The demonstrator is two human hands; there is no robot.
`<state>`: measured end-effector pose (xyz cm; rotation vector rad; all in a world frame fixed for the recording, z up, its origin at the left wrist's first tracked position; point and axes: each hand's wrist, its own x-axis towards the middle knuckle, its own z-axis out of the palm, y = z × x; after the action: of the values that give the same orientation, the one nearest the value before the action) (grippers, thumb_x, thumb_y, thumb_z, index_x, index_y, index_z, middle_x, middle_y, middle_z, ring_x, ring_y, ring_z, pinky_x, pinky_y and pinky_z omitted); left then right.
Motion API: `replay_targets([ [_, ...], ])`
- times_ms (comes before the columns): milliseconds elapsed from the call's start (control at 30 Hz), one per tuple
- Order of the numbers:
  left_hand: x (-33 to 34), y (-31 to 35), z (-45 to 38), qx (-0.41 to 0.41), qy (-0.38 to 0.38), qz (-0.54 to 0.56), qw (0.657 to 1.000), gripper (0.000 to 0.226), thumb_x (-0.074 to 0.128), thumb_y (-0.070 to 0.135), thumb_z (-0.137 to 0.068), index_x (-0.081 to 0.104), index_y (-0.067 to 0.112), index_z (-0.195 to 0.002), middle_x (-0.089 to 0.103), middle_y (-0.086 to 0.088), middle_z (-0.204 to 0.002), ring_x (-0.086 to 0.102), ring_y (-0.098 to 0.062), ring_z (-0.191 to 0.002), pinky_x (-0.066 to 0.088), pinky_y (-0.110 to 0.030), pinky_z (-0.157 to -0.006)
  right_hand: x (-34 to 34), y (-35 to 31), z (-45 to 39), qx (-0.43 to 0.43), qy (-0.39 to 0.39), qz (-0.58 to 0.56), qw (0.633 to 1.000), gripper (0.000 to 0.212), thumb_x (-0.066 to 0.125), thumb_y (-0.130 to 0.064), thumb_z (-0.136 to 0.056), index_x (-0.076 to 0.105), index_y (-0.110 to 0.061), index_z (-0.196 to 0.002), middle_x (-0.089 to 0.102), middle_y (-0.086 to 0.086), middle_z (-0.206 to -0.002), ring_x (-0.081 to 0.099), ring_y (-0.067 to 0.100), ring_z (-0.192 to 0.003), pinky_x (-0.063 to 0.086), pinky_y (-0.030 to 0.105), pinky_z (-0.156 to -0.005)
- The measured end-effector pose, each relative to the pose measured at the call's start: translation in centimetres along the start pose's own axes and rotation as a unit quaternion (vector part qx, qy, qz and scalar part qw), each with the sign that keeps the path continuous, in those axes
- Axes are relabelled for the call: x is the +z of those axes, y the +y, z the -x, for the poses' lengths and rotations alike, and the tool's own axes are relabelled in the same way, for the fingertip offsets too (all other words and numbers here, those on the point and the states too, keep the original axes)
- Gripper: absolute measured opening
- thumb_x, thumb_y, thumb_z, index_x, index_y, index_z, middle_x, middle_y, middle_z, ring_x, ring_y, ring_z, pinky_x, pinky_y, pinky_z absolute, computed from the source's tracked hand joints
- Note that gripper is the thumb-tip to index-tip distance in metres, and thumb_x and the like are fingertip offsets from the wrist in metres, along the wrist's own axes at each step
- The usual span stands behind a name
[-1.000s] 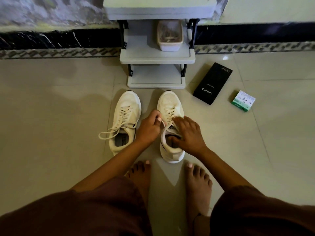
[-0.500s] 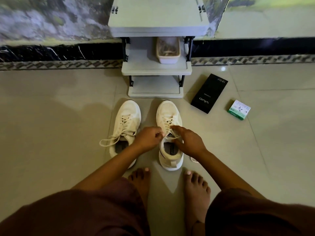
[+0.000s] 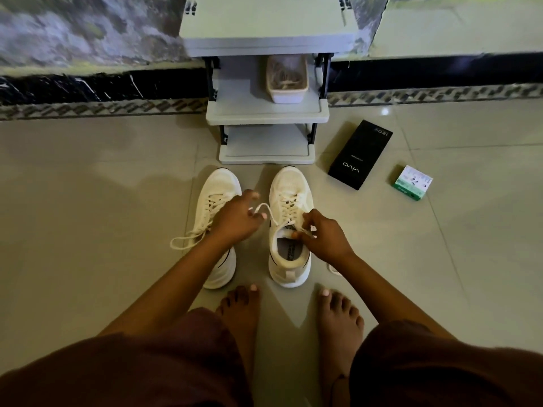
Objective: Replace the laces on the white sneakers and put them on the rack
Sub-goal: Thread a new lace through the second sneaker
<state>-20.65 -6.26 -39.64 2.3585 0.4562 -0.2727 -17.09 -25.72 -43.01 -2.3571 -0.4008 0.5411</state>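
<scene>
Two white sneakers stand side by side on the floor just in front of the grey rack (image 3: 266,113). The left sneaker (image 3: 219,198) has one loose lace end trailing out to its left. Above it, the left hand (image 3: 238,220) pinches a loop of the right sneaker's lace (image 3: 266,206). The right sneaker (image 3: 289,201) lies under the right hand (image 3: 323,237), whose fingers pinch that lace at the tongue. Right of the rack lie two boxes: one black box (image 3: 360,154), one small green box (image 3: 412,182). One tub (image 3: 287,79) sits on the rack's middle shelf.

Head view looks steeply down, near floor (image 3: 88,230).
</scene>
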Motion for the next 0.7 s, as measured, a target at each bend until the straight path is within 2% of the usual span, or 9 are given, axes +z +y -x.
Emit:
replay_targets([
  [67,1.5,0.7,0.0,0.077,-0.027,-0.1,0.992,0.053,0.062,0.037,-0.086,0.042,0.026,-0.135,0.052,-0.006,-0.122,0.055,-0.024,-0.108,0.046,-0.031,-0.085,-0.2,-0.1,0.1,0.005,0.014,-0.029,0.999,0.021,0.066,-0.021,-0.087,0.049,-0.01,-0.082,0.063,0.016,-0.116,0.06,0.031,-0.102,0.047,0.034,-0.085],
  [133,2.8,1.3,0.0,0.114,-0.027,-0.148,0.982,0.046,0.062,0.041,-0.085,0.05,0.028,-0.128,0.054,-0.006,-0.121,0.056,-0.026,-0.107,0.043,-0.03,-0.08,-0.3,-0.2,0.1,0.014,0.013,-0.039,0.999,0.018,0.064,-0.018,-0.088,0.054,-0.008,-0.078,0.062,0.016,-0.117,0.059,0.03,-0.103,0.044,0.028,-0.085],
  [200,3.5,1.3,-0.1,0.136,0.01,-0.188,0.973,0.036,0.06,0.041,-0.087,0.056,0.025,-0.12,0.06,-0.004,-0.114,0.059,-0.026,-0.102,0.041,-0.027,-0.073,-0.5,-0.2,-0.1,0.03,0.002,-0.056,0.998,0.019,0.062,-0.019,-0.09,0.059,-0.002,-0.083,0.062,0.016,-0.121,0.059,0.03,-0.106,0.044,0.032,-0.09],
  [333,3.8,0.8,0.1,0.151,0.044,-0.18,0.971,0.031,0.058,0.039,-0.089,0.062,0.022,-0.114,0.063,-0.003,-0.11,0.06,-0.025,-0.099,0.045,-0.03,-0.074,-0.9,0.4,-0.4,0.09,-0.011,-0.179,0.98,0.023,0.057,-0.017,-0.093,0.062,0.005,-0.095,0.055,0.008,-0.134,0.055,0.027,-0.117,0.041,0.039,-0.103],
  [400,3.8,0.7,0.2,0.152,0.041,-0.162,0.974,0.031,0.06,0.037,-0.088,0.063,0.021,-0.114,0.064,-0.003,-0.111,0.06,-0.025,-0.099,0.045,-0.029,-0.075,-0.8,0.4,-0.2,0.097,-0.005,-0.206,0.974,0.024,0.057,-0.017,-0.093,0.062,0.006,-0.098,0.055,0.006,-0.134,0.055,0.025,-0.117,0.042,0.038,-0.103],
  [500,3.3,0.6,0.0,0.124,0.0,-0.1,0.987,0.033,0.066,0.037,-0.084,0.064,0.02,-0.112,0.06,-0.005,-0.114,0.058,-0.023,-0.102,0.041,-0.025,-0.077,-0.8,0.5,0.1,0.065,-0.005,-0.121,0.99,0.025,0.058,-0.022,-0.093,0.061,0.001,-0.101,0.058,0.006,-0.119,0.058,0.023,-0.106,0.043,0.025,-0.084],
  [567,2.7,0.3,-0.2,0.102,-0.028,-0.085,0.991,0.04,0.066,0.034,-0.084,0.057,0.019,-0.121,0.049,-0.009,-0.121,0.054,-0.025,-0.106,0.042,-0.028,-0.087,-0.9,0.4,0.3,0.06,-0.024,-0.077,0.995,0.024,0.057,-0.026,-0.093,0.059,-0.002,-0.097,0.057,0.005,-0.1,0.057,0.021,-0.094,0.039,0.024,-0.073],
  [633,1.6,0.4,-0.2,0.069,-0.049,-0.051,0.995,0.041,0.056,0.027,-0.09,0.048,0.017,-0.128,0.039,-0.011,-0.125,0.05,-0.027,-0.11,0.036,-0.026,-0.093,-1.2,0.4,0.3,0.072,-0.047,-0.065,0.994,0.019,0.058,-0.027,-0.093,0.054,-0.009,-0.095,0.059,0.004,-0.091,0.054,0.019,-0.085,0.038,0.026,-0.068],
  [700,0.3,0.8,-0.1,0.051,-0.068,-0.012,0.996,0.031,0.045,0.022,-0.096,0.049,0.014,-0.125,0.038,-0.007,-0.119,0.046,-0.025,-0.113,0.029,-0.023,-0.092,-2.1,-0.2,0.4,0.098,-0.07,-0.074,0.99,0.017,0.06,-0.027,-0.091,0.053,-0.013,-0.098,0.063,0.003,-0.086,0.055,0.014,-0.076,0.04,0.024,-0.065],
])
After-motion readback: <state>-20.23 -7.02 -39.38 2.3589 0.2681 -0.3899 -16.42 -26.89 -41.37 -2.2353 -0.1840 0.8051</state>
